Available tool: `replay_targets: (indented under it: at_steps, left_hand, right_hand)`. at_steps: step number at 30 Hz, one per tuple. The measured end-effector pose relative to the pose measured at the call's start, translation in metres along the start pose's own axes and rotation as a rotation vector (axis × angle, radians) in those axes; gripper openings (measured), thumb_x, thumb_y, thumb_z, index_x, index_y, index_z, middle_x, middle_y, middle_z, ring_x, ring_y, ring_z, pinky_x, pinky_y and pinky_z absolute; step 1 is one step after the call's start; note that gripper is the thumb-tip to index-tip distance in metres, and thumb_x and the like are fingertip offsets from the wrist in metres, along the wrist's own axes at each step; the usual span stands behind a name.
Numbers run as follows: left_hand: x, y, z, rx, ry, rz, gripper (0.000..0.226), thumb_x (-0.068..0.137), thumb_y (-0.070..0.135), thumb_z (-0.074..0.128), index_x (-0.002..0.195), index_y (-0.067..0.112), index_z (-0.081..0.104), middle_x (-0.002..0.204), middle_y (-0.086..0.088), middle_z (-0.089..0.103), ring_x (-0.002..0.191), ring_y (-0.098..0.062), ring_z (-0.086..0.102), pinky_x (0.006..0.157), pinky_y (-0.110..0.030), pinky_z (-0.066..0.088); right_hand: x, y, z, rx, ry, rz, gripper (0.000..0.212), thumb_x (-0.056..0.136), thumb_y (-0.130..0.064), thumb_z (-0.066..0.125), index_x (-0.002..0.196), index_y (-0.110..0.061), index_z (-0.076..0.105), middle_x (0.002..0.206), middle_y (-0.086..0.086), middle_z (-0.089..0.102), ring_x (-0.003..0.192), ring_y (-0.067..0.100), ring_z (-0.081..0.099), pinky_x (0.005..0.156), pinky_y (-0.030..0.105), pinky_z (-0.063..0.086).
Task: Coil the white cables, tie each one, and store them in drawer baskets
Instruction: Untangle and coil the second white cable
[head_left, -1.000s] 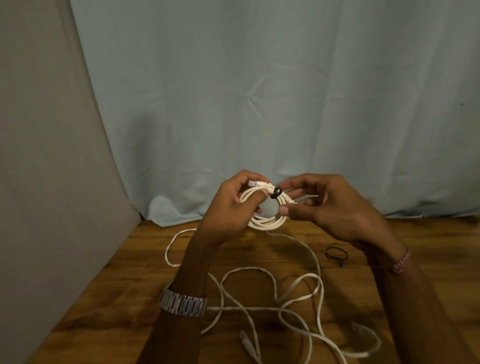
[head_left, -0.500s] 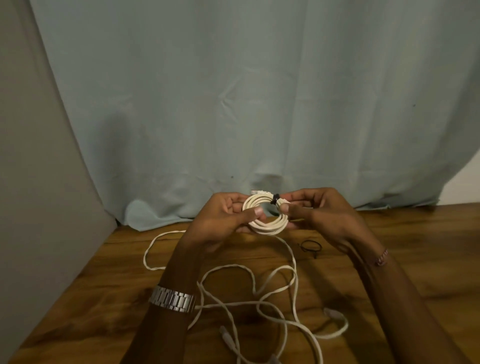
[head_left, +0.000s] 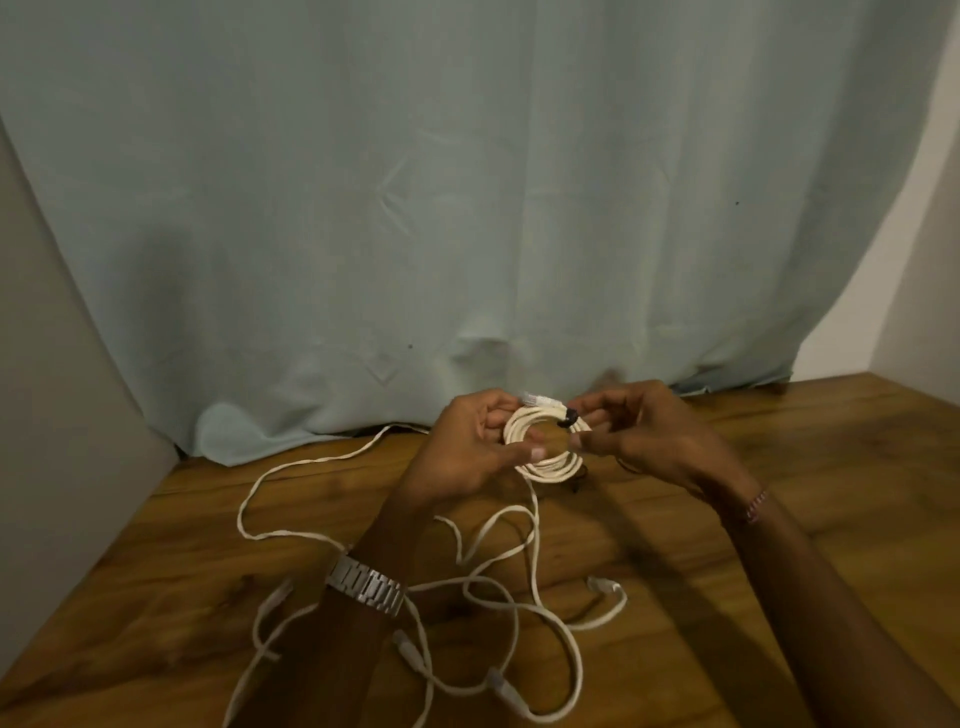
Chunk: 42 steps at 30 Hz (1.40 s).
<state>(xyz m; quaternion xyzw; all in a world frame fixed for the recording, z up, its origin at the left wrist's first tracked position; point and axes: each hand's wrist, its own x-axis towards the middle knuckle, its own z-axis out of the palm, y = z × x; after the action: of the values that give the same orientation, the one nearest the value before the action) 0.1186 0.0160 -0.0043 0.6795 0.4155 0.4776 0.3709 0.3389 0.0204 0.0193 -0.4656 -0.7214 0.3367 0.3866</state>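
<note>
So the person is holding a small coil (head_left: 545, 441) of white cable up above the bench (head_left: 779, 467), roughly in the middle of the view, with both hands on it. Left hand (head_left: 475, 441) is gripping the left side of the coil, thumb lying across the front of the loops and fingers curled round behind, which I'm guessing is to stop the loops springing apart. Right hand (head_left: 644, 434) is pinching the right side, right next to a black tie (head_left: 569, 417) that's wrapping the loops near the top. Looks like that hand is working on the tie, snugging it or checking it, though I can't tell whether it's fully fastened. The coil's plug end (head_left: 537, 400) is sticking out at the top between the two hands.

Down on the bench, the loose cables (head_left: 519, 597) are lying in a tangled sprawl below the wrists, plugs scattered around, so there's plenty left to coil. One strand is trailing down from the coil toward that pile; hard to say if it's the same cable or one behind it. No drawer baskets showing anywhere, so storing is coming later. Light blue curtain (head_left: 467, 208) is hanging behind everything. Watch (head_left: 366, 584) on the left wrist.
</note>
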Motion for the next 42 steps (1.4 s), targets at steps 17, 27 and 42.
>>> replay_targets:
  at_steps: [17, 27, 42]
  left_hand:
    - [0.041, -0.058, 0.063, 0.576, -0.168, 0.143, 0.04, 0.08, 0.006, 0.08, 0.117, 0.021, 0.074, 0.121, 0.001, 0.071, 0.106, -0.009, 0.066, 0.089, -0.021, 0.055]
    - [0.03, -0.05, 0.051, 0.472, -0.101, 0.089, 0.012, 0.083, 0.01, 0.079, 0.095, 0.011, 0.077, 0.078, 0.005, 0.073, 0.063, 0.004, 0.063, 0.063, -0.014, 0.051]
    - [-0.012, -0.031, -0.027, 0.457, -0.347, -0.092, 0.022, 0.1, 0.021, 0.062, 0.085, 0.006, 0.068, 0.067, -0.005, 0.07, 0.058, -0.013, 0.062, 0.061, -0.027, 0.049]
  right_hand:
    - [-0.031, 0.173, -0.028, -0.903, 0.353, -0.229, 0.02, 0.075, -0.028, 0.08, 0.091, -0.022, 0.069, 0.101, 0.001, 0.066, 0.07, 0.028, 0.064, 0.053, 0.029, 0.043]
    - [-0.029, 0.159, -0.012, -0.913, 0.21, -0.185, 0.013, 0.085, -0.026, 0.073, 0.099, -0.026, 0.075, 0.103, 0.0, 0.069, 0.082, 0.026, 0.069, 0.062, 0.029, 0.047]
    - [0.0, 0.053, 0.076, -0.375, -0.186, -0.226, 0.017, 0.083, -0.036, 0.08, 0.093, -0.024, 0.073, 0.074, -0.01, 0.068, 0.064, 0.001, 0.057, 0.062, 0.027, 0.047]
